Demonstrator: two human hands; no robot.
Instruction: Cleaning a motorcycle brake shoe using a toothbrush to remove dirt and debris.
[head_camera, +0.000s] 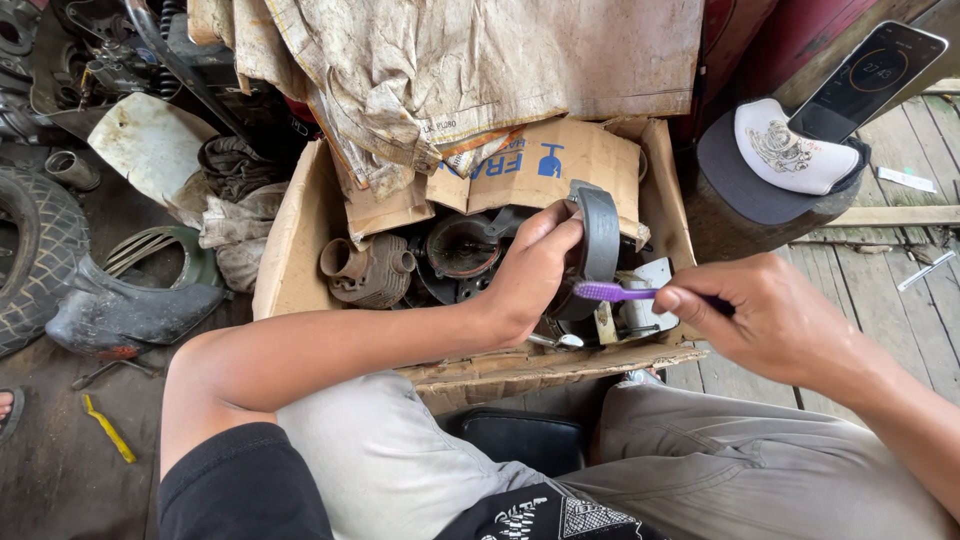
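— Head view, nearest first: what sits closest to the camera?

— Grey-trousered knees, then the torn edge of a brown cardboard box (300, 240) on the floor. The right hand (775, 320) hovers over the box's near right corner, fingers pinched shut around the dark handle of a purple plastic toothbrush (610, 291).

— And where do the bristles point?

— Leftward — the purple head touches the curved grey metal brake shoe (600, 235), held just above the box's contents.

— Who holds that part?

— The left hand (535, 270), fingers wrapped closed around its inner edge, forearm crossing the near rim of the box.

— What lies beyond?

— Inside the box, a rusty finned engine cylinder (370, 270) and dark round metal parts. Farther right, a white and grey cap (790, 150) rests on a round stump with a black smartphone (870, 70) leaning behind it. Far left — a worn black rubber tyre (35, 250).
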